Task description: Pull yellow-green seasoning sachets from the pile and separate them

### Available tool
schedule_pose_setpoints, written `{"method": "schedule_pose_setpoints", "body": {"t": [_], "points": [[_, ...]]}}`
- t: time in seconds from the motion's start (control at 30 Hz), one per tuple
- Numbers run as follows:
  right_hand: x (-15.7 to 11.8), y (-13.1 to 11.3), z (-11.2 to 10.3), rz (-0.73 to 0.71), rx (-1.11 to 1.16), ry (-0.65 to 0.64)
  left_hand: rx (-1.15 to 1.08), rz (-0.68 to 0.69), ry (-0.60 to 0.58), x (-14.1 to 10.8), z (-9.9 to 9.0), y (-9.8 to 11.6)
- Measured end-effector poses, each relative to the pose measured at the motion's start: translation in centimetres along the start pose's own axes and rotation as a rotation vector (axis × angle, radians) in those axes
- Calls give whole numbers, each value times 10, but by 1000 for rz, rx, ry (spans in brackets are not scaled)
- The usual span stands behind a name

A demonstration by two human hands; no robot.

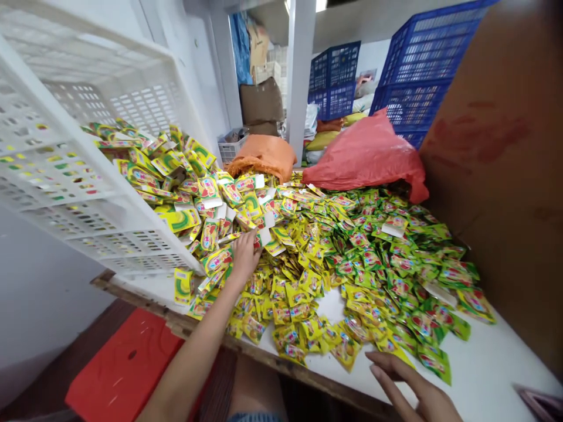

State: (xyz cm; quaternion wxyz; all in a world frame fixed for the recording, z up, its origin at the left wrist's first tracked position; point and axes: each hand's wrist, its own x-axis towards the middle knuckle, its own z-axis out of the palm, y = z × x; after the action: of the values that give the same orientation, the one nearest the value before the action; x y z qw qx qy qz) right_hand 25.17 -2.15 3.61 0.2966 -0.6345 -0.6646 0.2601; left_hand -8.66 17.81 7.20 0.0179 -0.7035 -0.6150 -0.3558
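Observation:
Small yellow and green boxes [209, 234] spill from a tipped white plastic crate [105, 176] onto a white table. My left hand [245, 255] reaches into the boxes where they meet the sachets, its fingers bent against a box with a white open flap; whether it grips that box is unclear. Yellow sachets [299, 310] lie in a heap at the middle, and green sachets [400, 275] are piled to the right. Near the front edge, my right hand [407, 387] hovers with fingers apart and nothing between them, just in front of the yellow sachets.
A red plastic bag [365, 152] and an orange bag [264, 155] rest behind the heap. Brown cardboard [497, 176] stands at the right. Blue crates [426, 64] are stacked at the back. A red stool [127, 363] is below the table's wooden edge [281, 363].

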Motion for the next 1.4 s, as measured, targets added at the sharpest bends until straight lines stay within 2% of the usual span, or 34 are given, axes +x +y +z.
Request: {"method": "schedule_pose_setpoints", "body": {"t": [0.1, 0.13, 0.23, 0.3, 0.4, 0.47, 0.53, 0.57, 0.63, 0.73, 0.8, 0.83, 0.9, 1.0, 1.2, 1.3, 1.4], "points": [[1, -26, 15, 70, 122, 97, -340, -93, 96, -31, -6, 39], [1, -34, 22, 78, 167, 113, -518, -158, 66, -48, -7, 56], [2, -57, 48, -2, 301, 24, -965, -350, -241, -106, -6, 103], [0, -65, 66, -61, 366, -57, -1162, -405, -340, -138, -4, 121], [-8, -67, 83, -78, 413, -94, -1347, -440, -465, -163, -8, 122], [-15, -65, 87, -89, 407, -179, -1433, -501, -655, -167, -15, 113], [-17, -62, 86, -125, 383, -319, -1497, -580, -854, -166, -22, 104], [-16, -60, 84, -132, 368, -364, -1517, -614, -901, -164, -24, 100], [-9, -53, 78, -98, 327, -349, -1535, -682, -846, -163, -23, 94], [10, -30, 68, 33, 155, -81, -1524, -790, -639, -164, -11, 87], [23, -13, 62, 88, 41, 67, -1513, -871, -569, -166, -2, 83], [30, -6, 60, 100, 14, 101, -1512, -910, -550, -167, 1, 81], [46, 1, 58, 101, 14, 110, -1531, -977, -518, -168, 4, 79], [77, -2, 66, 106, 46, 110, -1564, -1015, -484, -169, 4, 78], [140, -16, 100, 233, 116, 191, -1539, -985, -465, -169, 1, 80], [147, -13, 109, 256, 208, 219, -1547, -966, -444, -169, 2, 80], [139, -6, 100, 245, 322, 253, -1549, -966, -450, -170, 4, 78]]}}
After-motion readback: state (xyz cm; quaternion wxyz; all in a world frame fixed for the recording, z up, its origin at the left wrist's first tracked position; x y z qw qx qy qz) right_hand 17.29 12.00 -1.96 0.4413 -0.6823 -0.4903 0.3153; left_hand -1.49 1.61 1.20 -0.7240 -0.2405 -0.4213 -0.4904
